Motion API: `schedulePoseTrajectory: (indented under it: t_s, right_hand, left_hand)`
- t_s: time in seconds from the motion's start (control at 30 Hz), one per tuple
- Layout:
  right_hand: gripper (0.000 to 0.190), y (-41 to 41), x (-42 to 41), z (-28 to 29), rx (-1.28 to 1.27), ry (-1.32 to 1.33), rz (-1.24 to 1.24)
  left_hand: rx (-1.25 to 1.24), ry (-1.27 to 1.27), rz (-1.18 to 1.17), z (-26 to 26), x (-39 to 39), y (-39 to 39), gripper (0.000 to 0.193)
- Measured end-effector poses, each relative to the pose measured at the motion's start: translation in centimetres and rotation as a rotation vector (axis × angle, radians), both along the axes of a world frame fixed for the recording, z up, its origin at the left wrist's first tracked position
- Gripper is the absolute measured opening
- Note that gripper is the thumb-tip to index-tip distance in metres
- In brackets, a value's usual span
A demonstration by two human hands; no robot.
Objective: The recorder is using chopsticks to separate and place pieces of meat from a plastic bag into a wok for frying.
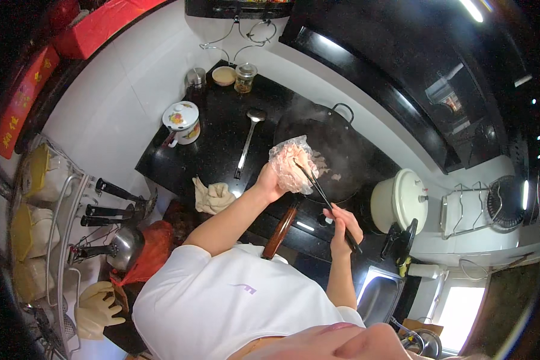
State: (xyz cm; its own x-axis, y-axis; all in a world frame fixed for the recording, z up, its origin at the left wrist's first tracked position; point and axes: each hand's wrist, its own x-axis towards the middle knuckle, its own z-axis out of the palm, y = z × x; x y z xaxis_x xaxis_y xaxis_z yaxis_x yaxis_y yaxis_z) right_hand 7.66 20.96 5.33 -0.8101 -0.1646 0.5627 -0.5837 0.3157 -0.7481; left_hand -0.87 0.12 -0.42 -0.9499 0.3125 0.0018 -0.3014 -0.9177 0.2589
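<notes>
My left hand [270, 183] holds a clear plastic bag [282, 150] of pale pink sliced raw meat [292, 163] over the near left part of a dark wok [348, 148]. In my right hand [345, 227] is a pair of dark chopsticks [320, 191], their tips at the meat in the bag's mouth. A few meat slices [336, 177] lie in the wok just beyond the bag, and steam rises there. The wok's brown handle [281, 231] points back towards my body. The bag hides part of the wok.
A ladle [247, 141] and a crumpled cloth [213, 196] lie on the black counter [220, 130], left of the wok. Beyond them stand a lidded enamel pot [181, 122], a bowl [224, 75] and a glass jar [245, 77]. To the right are a white pressure cooker [393, 202] and a sink [378, 297].
</notes>
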Motion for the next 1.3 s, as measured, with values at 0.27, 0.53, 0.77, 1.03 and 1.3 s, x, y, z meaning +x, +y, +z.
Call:
schedulePoseTrajectory:
  t_s: [0.27, 0.53, 0.77, 1.03, 1.3]
  right_hand:
    - [0.018, -2.0, 0.6, 1.9, 0.313, 0.222, -0.034]
    - [0.023, -3.0, -0.3, 1.9, 0.2, 0.231, -0.059]
    - [0.017, 0.1, -9.3, -0.1, 0.158, -0.159, -0.141]
    - [0.022, 4.3, -20.7, -8.3, 0.201, -0.375, -0.222]
    - [0.029, 2.9, -13.6, 1.0, 0.059, -0.466, -0.361]
  left_hand:
    - [-0.039, -0.077, 0.071, -1.1, 0.1, 0.6, 0.044]
    - [-0.051, -0.069, 0.055, -0.9, 0.0, 0.2, 0.045]
    - [-0.061, -0.092, 0.067, -1.9, 0.8, -0.5, 0.046]
    - [-0.153, -0.091, 0.092, -1.7, 1.0, -1.0, 0.048]
    - [-0.196, -0.052, 0.074, -2.4, 1.1, -1.1, 0.057]
